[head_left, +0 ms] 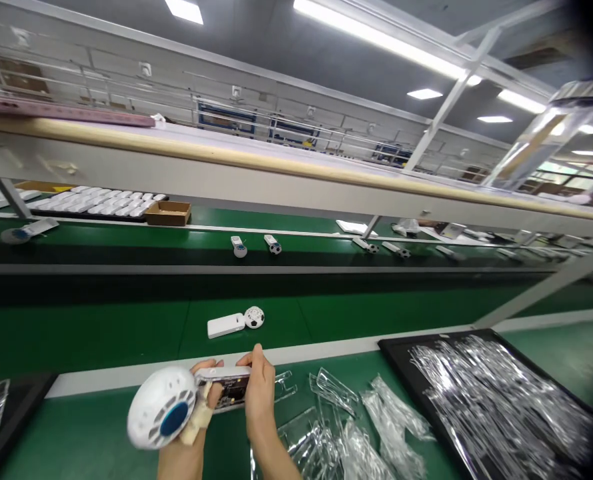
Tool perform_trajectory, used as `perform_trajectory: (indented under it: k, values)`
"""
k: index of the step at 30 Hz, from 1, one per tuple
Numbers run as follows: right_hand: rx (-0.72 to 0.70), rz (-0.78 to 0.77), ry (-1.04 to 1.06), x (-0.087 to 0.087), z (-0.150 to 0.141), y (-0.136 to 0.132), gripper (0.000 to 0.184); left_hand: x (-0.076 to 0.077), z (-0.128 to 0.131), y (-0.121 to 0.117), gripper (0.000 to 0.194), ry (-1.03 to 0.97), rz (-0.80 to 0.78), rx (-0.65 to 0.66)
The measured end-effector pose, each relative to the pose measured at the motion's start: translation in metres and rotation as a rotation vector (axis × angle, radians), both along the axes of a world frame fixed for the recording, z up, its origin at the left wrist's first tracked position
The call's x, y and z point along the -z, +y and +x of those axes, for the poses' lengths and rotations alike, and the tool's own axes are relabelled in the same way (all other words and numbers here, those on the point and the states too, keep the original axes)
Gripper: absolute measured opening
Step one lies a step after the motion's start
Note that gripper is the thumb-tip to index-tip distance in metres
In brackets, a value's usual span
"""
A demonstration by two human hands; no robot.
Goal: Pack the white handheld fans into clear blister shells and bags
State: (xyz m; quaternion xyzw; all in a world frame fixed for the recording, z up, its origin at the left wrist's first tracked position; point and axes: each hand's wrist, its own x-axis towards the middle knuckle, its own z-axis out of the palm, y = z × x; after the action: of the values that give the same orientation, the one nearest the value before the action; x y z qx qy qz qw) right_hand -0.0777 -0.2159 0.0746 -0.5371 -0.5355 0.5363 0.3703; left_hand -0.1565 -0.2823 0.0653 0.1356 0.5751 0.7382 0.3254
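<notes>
Green conveyor belt point(91, 340) carrying a white handle point(225, 325) and soccer-ball-patterned head point(254, 317)

Green conveyor belt point(96, 333), black tray point(429, 341), ceiling lights point(376, 30)

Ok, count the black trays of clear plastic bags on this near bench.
2. One black tray sits at lower left, partly cut off by the frame; a second black tray sits at lower right, heaped with bags. Others may lie out of view.
</notes>
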Motion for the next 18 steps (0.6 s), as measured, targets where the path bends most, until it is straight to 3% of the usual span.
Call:
perform_trajectory:
  k: [6,10,13,16,18]
  values:
    - [0.059,0.131,0.077,-0.008,-0.005,-0.001,0.059,0.018,0.011,-0.008,0.036,0.086,0.08,-0.047]
    - [0.033,0.128,-0.004,0.006,-0.014,-0.003,0.056,0.029,-0.008,-0.01,0.036,0.039,-0.104,0.031]
    - [-0.172,0.137,-0.193,0.022,-0.012,0.001,0.053,0.033,-0.05,0.0,0.043,-0.01,-0.303,0.125]
    - [-0.418,0.149,-0.589,0.037,0.015,0.011,0.037,0.033,-0.12,0.017,0.051,-0.005,-0.46,0.127]
    - [-0.462,0.123,-0.822,0.048,0.04,0.02,0.037,0.033,-0.173,0.027,0.052,0.278,-0.605,0.117]
